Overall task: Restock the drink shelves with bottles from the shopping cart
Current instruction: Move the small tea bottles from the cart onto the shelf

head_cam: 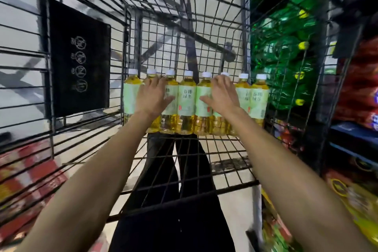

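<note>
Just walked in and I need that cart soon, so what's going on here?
A person is reaching into the shopping cart with both hands. Eight white-capped tea bottles stand in a row against its far wall. The left hand rests on the second bottle from the left and the right hand on the sixth, fingers laid over them rather than clearly closed. No bottle looks lifted yet. Green bottles are stacked beyond the cart's right side.

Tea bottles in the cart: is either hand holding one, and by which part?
No bottle is gripped yet. The left hand rests on the second bottle at its shoulder, the right hand on the sixth bottle, fingers straight.
</note>
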